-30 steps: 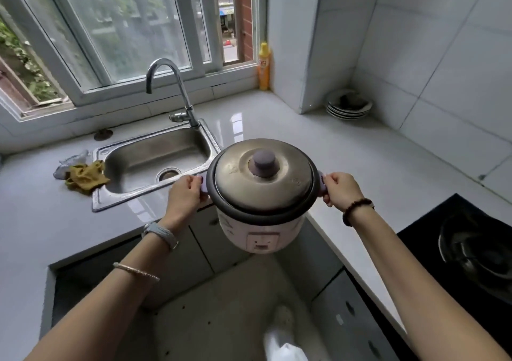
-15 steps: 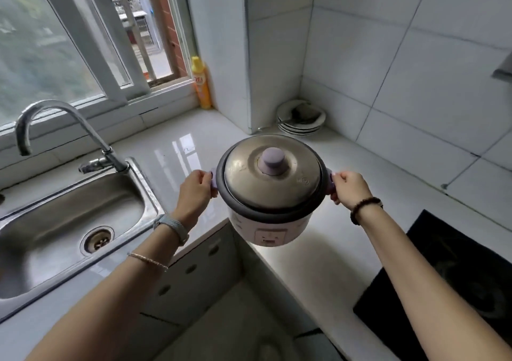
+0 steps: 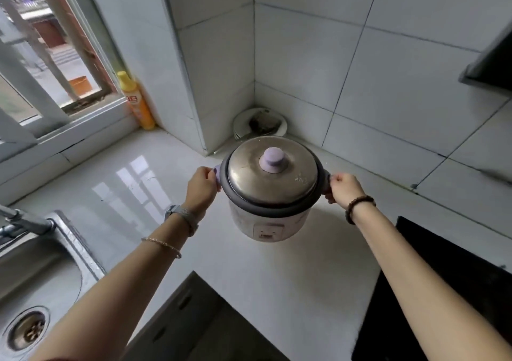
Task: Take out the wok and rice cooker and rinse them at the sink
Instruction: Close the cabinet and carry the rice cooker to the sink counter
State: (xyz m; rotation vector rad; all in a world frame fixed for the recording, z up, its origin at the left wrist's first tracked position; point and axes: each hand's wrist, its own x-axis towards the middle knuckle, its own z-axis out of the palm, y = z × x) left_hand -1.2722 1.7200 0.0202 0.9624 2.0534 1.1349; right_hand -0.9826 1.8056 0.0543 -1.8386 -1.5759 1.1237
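A small white rice cooker (image 3: pixel 270 219) with a grey rim, a metal lid and a lilac knob hangs over the white counter (image 3: pixel 291 285), near the corner of the tiled walls. My left hand (image 3: pixel 202 188) grips its left side handle and my right hand (image 3: pixel 343 188) grips its right side handle. Whether its base touches the counter I cannot tell. The steel sink (image 3: pixel 55 263) lies at the lower left, with its drain and part of the tap (image 3: pixel 25 224) showing. No wok is in view.
A yellow bottle (image 3: pixel 137 102) stands by the window at the back left. Stacked plates (image 3: pixel 259 125) sit in the wall corner right behind the cooker. A black hob (image 3: pixel 443 291) covers the counter at the right. A dark range hood edge (image 3: pixel 490 64) juts out upper right.
Both hands have carried the cooker to the right and further back, from in front of the sink to above the counter corner. The view has swung right, leaving the sink at the left edge.
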